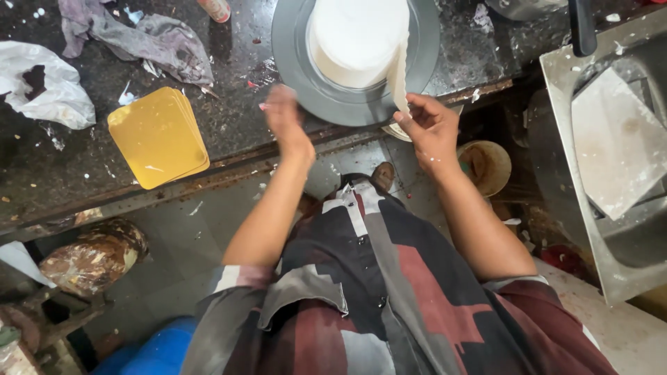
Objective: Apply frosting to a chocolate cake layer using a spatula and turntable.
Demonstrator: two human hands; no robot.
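Head view, looking down: a dark speckled stone counter [83,153], littered with white flecks, spans the upper field, with a steel sink [611,264] at the right holding a pale square slab [618,139]. On the counter near its front edge stands a grey round turntable [292,62] carrying a white cylindrical cake [358,38]; a white strip [399,76] hangs down the cake's side nearest the person. The right hand [432,128] is at the turntable's front rim, its fingers [410,114] pinching the lower end of the strip. The left hand [283,114], motion-blurred, lies at the turntable's rim just left of the strip; whether its fingers are clenched or released cannot be told. To the left, well apart from the turntable, lies a stack of yellow square boards [158,135], with a crumpled grey cloth [139,38] behind it and a white plastic bag [42,83] at the far left. Below the counter edge, a brown bucket [486,167] stands near the right forearm, and a blue container [156,351] shows at the bottom
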